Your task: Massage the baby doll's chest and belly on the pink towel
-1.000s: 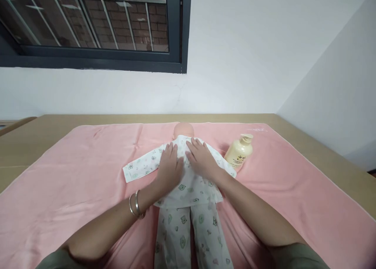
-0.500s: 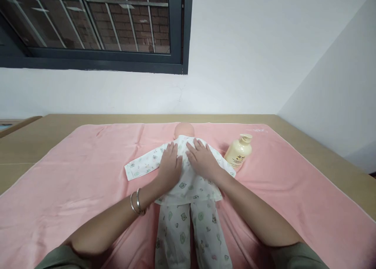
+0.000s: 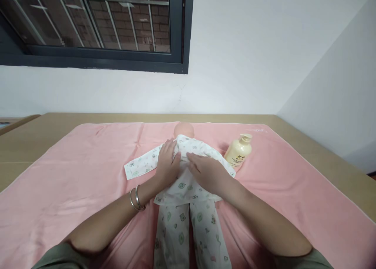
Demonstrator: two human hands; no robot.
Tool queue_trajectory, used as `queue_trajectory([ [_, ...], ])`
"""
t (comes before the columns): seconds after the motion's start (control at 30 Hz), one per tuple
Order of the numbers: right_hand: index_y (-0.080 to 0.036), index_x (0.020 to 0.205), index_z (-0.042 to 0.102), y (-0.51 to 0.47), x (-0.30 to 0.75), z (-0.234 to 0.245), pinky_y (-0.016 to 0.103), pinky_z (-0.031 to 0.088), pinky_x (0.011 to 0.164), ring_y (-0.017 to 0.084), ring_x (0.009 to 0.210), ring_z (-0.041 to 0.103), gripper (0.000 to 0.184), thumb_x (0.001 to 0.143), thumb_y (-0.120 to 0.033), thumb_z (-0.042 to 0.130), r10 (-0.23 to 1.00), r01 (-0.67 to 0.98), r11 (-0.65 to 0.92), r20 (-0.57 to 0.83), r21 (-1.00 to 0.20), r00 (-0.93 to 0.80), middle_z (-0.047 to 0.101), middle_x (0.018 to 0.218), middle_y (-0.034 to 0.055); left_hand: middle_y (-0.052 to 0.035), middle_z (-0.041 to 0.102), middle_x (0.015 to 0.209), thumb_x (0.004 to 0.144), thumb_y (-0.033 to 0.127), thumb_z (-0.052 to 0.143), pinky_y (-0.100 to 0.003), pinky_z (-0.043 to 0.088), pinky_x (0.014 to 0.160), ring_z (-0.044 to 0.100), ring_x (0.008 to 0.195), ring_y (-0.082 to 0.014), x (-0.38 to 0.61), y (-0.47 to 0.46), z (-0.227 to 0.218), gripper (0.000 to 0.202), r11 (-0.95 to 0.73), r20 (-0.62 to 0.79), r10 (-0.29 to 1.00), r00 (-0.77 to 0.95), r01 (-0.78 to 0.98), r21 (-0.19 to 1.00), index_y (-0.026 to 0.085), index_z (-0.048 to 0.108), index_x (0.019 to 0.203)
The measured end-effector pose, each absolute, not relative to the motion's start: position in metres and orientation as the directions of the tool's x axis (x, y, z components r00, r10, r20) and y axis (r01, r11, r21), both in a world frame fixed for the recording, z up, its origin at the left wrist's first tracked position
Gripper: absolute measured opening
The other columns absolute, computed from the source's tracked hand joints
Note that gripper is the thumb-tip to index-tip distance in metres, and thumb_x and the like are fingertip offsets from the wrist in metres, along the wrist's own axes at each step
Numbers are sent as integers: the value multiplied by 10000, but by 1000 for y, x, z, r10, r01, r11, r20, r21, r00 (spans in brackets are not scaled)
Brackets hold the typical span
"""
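Observation:
A baby doll (image 3: 184, 130) lies stretched out on a pink sheet, its bald head at the far end and no face showing. It wears a white printed top (image 3: 188, 186) and matching trousers (image 3: 173, 233), with both sleeves spread sideways. My left hand (image 3: 168, 163) rests open on the left side of the doll's upper back, fingers pointing away from me. Across the right side of the back lies my right hand (image 3: 208, 173), flat and turned inward, its fingers stretched toward the middle. Neither hand grasps anything. Two silver bangles (image 3: 137, 198) circle my left wrist.
A cream pump bottle (image 3: 238, 150) leans beside the doll's right-hand sleeve. The pink sheet (image 3: 88, 175) covers most of the wooden surface (image 3: 308, 143). Behind stand a white wall (image 3: 235, 65) and a dark-framed barred window (image 3: 117, 29).
My right hand has slid slightly down the doll's back and turned more sideways, its fingers now closer together. My left hand has shifted slightly left. The doll and bottle stay put.

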State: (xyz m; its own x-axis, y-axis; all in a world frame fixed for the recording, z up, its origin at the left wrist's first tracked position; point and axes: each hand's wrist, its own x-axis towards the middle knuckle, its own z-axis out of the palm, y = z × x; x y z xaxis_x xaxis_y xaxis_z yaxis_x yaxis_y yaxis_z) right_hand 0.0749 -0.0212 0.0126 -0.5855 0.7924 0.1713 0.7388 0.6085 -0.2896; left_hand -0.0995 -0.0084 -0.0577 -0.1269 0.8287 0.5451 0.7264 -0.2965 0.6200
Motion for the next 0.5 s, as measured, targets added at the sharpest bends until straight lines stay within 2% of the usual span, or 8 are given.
queue_trajectory([
  [0.07, -174, 1413, 442, -7, 71, 6, 432, 453, 968, 281, 1214, 549, 482, 1004, -365, 274, 837, 770, 546, 241, -330, -490, 603, 1309, 127, -139, 383, 1516, 946, 331, 389, -584, 231, 1170, 255, 1452, -300, -101, -2, -62, 470, -266, 497, 864, -83, 764, 588, 184, 423, 1391],
  [0.17, -81, 1465, 348, 19, 61, -18, 495, 272, 1125, 311, 1429, 267, 563, 988, -377, 311, 837, 778, 536, 325, -326, -440, 355, 1521, 184, -154, 325, 1548, 957, 354, 364, -576, 213, 1174, 210, 1467, -302, -100, 1, -69, 513, -235, 446, 893, -55, 788, 569, 162, 369, 1433],
  [0.23, -76, 1477, 325, 32, 57, -34, 526, 180, 1158, 304, 1464, 166, 584, 993, -402, 296, 832, 765, 549, 313, -338, -458, 276, 1559, 181, -156, 321, 1549, 953, 367, 372, -575, 228, 1167, 206, 1467, -311, -100, 2, -72, 527, -229, 449, 892, -63, 792, 566, 167, 361, 1440],
  [0.37, -139, 1489, 319, 43, 61, -50, 524, 131, 1173, 262, 1472, 154, 575, 1004, -443, 267, 819, 728, 571, 327, -380, -471, 283, 1565, 141, -174, 339, 1536, 943, 389, 395, -584, 237, 1157, 221, 1459, -334, -102, 4, -73, 543, -226, 467, 882, -68, 808, 545, 155, 374, 1432],
  [0.5, -158, 1481, 339, 52, 70, -51, 545, 134, 1165, 263, 1470, 165, 571, 999, -460, 288, 824, 726, 562, 341, -395, -452, 285, 1562, 147, -154, 342, 1538, 948, 406, 386, -584, 242, 1152, 234, 1455, -329, -99, -1, -75, 540, -225, 477, 876, -77, 809, 543, 180, 364, 1437],
])
